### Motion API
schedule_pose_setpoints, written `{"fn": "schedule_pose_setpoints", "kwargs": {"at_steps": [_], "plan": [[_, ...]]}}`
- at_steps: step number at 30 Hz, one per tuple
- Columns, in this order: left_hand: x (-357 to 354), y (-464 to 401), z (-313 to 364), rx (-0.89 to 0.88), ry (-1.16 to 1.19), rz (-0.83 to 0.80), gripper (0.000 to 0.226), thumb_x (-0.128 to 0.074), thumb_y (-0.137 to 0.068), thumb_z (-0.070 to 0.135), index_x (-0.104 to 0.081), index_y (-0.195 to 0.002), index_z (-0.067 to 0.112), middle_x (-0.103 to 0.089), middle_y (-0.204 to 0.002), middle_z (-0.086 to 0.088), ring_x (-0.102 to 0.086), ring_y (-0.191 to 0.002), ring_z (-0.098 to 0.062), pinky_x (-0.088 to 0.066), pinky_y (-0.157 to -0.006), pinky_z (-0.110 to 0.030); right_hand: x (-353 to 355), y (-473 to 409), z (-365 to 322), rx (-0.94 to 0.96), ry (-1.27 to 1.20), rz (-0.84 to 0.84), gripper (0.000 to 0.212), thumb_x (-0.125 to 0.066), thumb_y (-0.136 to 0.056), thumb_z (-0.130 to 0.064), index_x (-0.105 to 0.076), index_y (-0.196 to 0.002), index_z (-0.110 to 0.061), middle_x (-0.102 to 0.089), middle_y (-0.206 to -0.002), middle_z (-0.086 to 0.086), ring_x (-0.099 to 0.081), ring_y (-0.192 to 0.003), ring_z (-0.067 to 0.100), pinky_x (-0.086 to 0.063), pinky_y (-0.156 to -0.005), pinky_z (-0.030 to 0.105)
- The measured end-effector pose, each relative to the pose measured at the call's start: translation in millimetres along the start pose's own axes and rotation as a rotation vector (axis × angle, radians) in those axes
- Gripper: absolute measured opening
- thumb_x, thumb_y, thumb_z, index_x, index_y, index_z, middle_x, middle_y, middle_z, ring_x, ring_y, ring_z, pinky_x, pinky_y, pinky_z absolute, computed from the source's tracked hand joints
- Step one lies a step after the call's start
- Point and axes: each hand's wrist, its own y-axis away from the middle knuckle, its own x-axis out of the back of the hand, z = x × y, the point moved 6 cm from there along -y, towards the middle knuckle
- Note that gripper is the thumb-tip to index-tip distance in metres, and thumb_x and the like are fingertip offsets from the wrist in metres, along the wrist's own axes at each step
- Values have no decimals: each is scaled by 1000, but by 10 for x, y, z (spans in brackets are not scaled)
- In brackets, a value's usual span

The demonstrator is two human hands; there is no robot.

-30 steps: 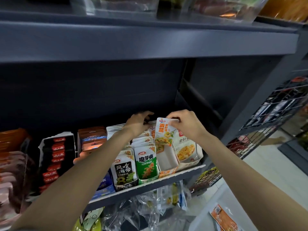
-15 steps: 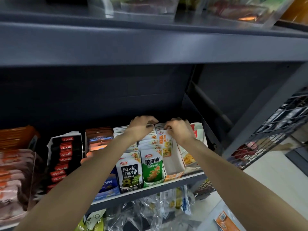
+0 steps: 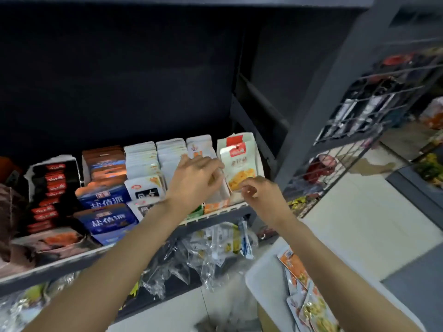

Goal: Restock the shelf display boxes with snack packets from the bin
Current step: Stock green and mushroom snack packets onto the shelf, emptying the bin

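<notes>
On the dark shelf stand several display boxes of snack packets. My left hand [image 3: 195,179] hovers over the orange-fronted display box [image 3: 215,207], its fingers loosely bent above the box's white inside; I see no packet in them. A short row of white-and-orange packets [image 3: 200,148] stands at the back of that box. My right hand [image 3: 257,190] hangs just in front of the rightmost box, fingers loosely curled and holding nothing. A yellow snack packet [image 3: 239,166] stands upright in that rightmost box. The white bin [image 3: 261,271] at the lower right holds several orange packets [image 3: 293,264].
Blue packets [image 3: 105,200], black-and-red packets [image 3: 51,188] and white packets [image 3: 141,159] fill the boxes to the left. Clear plastic bags [image 3: 203,255] hang under the shelf edge [image 3: 72,264]. A wire rack [image 3: 359,116] stands at the right, beside a dark shelf upright [image 3: 318,111].
The white-and-orange packet my right hand held is now in the box. Both hands have drawn back toward the shelf front, and my view has tilted down toward the bin.
</notes>
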Motion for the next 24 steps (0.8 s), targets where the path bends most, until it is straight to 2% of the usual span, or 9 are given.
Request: {"fn": "schedule_pose_setpoints", "kwargs": {"at_steps": [2, 4, 6, 9, 13, 16, 21, 24], "plan": [[-118, 33, 178, -70, -59, -52, 24, -46, -83, 26, -69, -85, 16, -69, -74, 3, -64, -72, -20, -35, -74, -33, -20, 289, 271, -95, -17, -31, 24, -54, -89, -5, -67, -109, -12, -65, -101, 6, -64, -88, 17, -49, -78, 22], [-254, 62, 274, -77, -46, -138, 20, -50, -86, 22, -68, -88, 14, -70, -77, -1, -65, -73, -22, -39, -74, -32, -29, 495, 506, -180, -48, -48, 26, -53, -90, -6, -66, -111, -12, -67, -103, 6, -64, -94, 20, -50, -82, 27], [-412, 117, 406, -21, 40, -262, 15, -58, -87, 17, -68, -97, 12, -69, -84, -3, -64, -82, -23, -44, -75, -33, -35, 616, 689, -229, -59, -71, 26, -52, -90, -7, -65, -112, -12, -68, -105, 6, -63, -97, 20, -50, -83, 30], [-750, 243, 741, 22, 122, -452, 18, -54, -90, 22, -62, -106, 17, -66, -100, -1, -61, -92, -23, -47, -74, -32, -21, 761, 934, -266, -26, -90, 26, -52, -89, -7, -64, -112, -12, -67, -106, 7, -62, -97, 23, -50, -83, 32], [-1308, 486, 1179, 150, 283, -711, 29, -54, -91, 24, -56, -120, 19, -62, -114, 0, -60, -97, -21, -49, -77, -31, -44, 1072, 1373, -368, 34, -147, 29, -53, -86, -8, -64, -113, -12, -67, -108, 7, -61, -99, 22, -44, -83, 26], [-1659, 711, 1460, 190, 343, -788, 27, -56, -91, 22, -59, -116, 14, -65, -112, -4, -61, -100, -24, -49, -78, -32, -99, 1388, 1728, -460, 65, -205, 31, -53, -86, -9, -62, -115, -9, -66, -113, 10, -60, -104, 26, -47, -90, 32], [-2243, 1115, 1844, 224, 378, -899, 24, -52, -90, 20, -59, -113, 13, -63, -111, -10, -60, -99, -28, -50, -80, -38, -287, 1965, 2333, -647, 73, -291, 31, -51, -87, -11, -59, -117, -8, -61, -117, 13, -58, -106, 28, -49, -87, 37], [-2567, 1344, 2072, 179, 356, -1021, 29, -53, -90, 18, -55, -118, 10, -57, -118, -11, -55, -107, -29, -48, -85, -40, -451, 2294, 2621, -763, 43, -329, 42, -53, -89, -14, -49, -131, -10, -53, -130, 13, -54, -116, 29, -47, -93, 36]]}}
